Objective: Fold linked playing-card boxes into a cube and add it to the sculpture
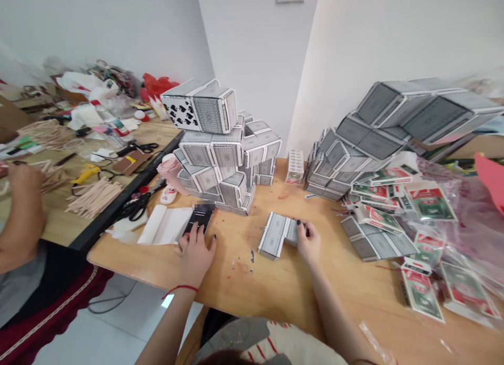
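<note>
My left hand point(197, 253) rests with fingers spread on the lower part of a dark phone point(201, 217). The phone lies at the edge of some white paper point(173, 223). At the middle of the table, my right hand point(309, 243) grips one end of an L-shaped block made of playing cards point(274, 236), thumb and fingers closed on it. Behind stands a stepped stack of card blocks point(212, 152), with a ten-of-spades face showing near its top. A second card-block stack point(354, 139) leans up at the right.
Red and green card boxes point(429, 201) lie in clear plastic at the right, beside another card block point(378, 241). Black scissors point(136, 207) and a pink cup point(172, 170) are at the left. A person's arm point(23, 212) is at the neighbouring table, near wooden sticks point(94, 197).
</note>
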Tool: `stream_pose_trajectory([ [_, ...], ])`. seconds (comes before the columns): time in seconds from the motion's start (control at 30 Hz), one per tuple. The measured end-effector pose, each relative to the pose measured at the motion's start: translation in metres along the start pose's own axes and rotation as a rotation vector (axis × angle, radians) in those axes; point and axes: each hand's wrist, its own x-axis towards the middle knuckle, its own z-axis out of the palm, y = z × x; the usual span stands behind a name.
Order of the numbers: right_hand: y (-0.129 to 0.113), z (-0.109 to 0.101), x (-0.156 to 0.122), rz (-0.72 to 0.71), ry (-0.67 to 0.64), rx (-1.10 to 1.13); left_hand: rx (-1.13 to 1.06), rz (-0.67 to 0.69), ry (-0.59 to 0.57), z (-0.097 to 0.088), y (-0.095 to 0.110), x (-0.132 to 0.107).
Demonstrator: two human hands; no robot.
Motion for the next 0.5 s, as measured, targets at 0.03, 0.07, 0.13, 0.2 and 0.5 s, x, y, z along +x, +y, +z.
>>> stream_pose_trajectory([
  [0.03,-0.002,-0.001,-0.002,-0.011,0.025,-0.098,-0.001,-0.004,-0.005,-0.001,0.001,0.001],
  [0.07,-0.005,-0.003,-0.003,-0.029,0.046,-0.207,-0.004,-0.005,-0.010,-0.001,0.001,0.002],
  [0.13,-0.014,-0.008,-0.004,-0.108,0.052,-0.393,-0.013,0.002,-0.018,-0.002,0.002,0.004],
  [0.2,-0.025,-0.011,-0.002,-0.249,-0.003,-0.459,-0.016,0.007,-0.021,-0.003,0.002,0.005],
  [0.5,-0.044,0.007,0.003,-0.428,-0.349,-0.632,-0.007,0.046,-0.077,-0.006,0.003,0.019],
])
